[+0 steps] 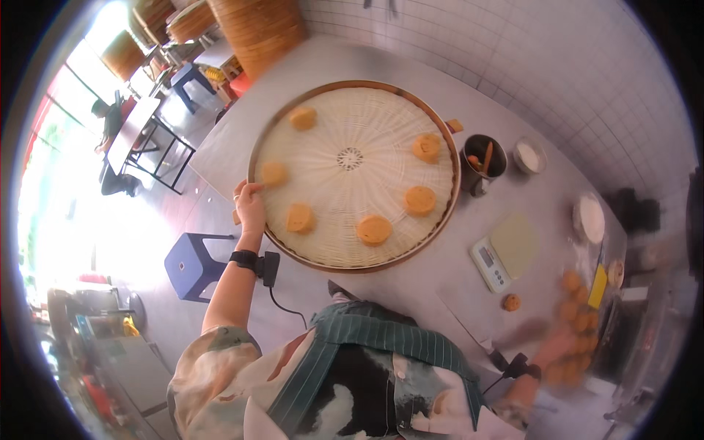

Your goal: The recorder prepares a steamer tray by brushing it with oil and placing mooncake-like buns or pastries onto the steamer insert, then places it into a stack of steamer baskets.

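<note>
A large round woven bamboo tray (352, 126) lies before me, with several orange-brown dough pieces (374, 230) spaced near its edge. My left hand (251, 206) grips the tray's left rim, wearing a ring and a black wrist strap. At the lower right, my right hand (555, 344) is blurred beside a pile of orange-brown dough pieces (582, 319); its fingers cannot be made out. One smaller dough ball (511, 302) rests on the table between that pile and a digital kitchen scale (489, 264).
Right of the tray stand a dark metal container (484, 159) with utensils, a small bowl of white contents (529, 156) and another bowl (589, 218). A yellow scraper (597, 286) lies by the pile. Stacked bamboo steamers (261, 33) stand behind; a blue stool (195, 267) is at left. A person (113, 124) sits farther off.
</note>
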`<state>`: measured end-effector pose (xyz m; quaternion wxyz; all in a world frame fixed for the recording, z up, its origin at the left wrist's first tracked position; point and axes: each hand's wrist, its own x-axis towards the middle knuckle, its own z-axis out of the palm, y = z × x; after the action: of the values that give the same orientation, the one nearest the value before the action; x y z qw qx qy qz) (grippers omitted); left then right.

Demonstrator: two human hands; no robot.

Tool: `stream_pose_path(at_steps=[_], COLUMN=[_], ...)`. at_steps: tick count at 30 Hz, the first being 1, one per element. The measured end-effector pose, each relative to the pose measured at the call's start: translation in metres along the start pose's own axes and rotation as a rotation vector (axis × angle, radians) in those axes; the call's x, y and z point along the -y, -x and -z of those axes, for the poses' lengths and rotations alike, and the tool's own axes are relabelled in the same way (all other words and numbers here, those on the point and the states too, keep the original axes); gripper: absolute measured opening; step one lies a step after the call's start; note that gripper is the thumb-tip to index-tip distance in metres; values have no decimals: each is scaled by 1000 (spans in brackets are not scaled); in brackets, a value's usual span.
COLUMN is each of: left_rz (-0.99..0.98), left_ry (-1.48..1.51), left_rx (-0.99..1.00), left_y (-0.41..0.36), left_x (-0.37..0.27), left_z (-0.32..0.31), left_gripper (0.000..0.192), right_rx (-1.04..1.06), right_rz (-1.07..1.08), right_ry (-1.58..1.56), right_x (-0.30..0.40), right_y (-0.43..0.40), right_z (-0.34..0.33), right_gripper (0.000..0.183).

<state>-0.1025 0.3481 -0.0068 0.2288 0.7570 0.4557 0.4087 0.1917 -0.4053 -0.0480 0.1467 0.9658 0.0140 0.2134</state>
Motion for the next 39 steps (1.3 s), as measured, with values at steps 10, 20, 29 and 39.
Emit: stream_pose_path(at_steps=[10, 20, 29, 39], left_rz=[8, 55, 57, -80], left_ry=[69, 159, 202, -152], left_rx=[4, 7, 21, 192], left_y=[4, 9, 10, -2], left_x=[-13, -25, -30, 2], left_z=[-1, -1, 4, 30], left_gripper=[15, 17, 19, 28], right_rx=[-276, 157, 215, 122], right_rz=[510, 1025, 919, -14], right_ry=[-1034, -1192, -1012, -1063], right_x=[348, 658, 614, 228], right_y=[-151, -155, -189, -151], right_z=[276, 284, 299, 230], right_gripper=[37, 41, 57, 57])
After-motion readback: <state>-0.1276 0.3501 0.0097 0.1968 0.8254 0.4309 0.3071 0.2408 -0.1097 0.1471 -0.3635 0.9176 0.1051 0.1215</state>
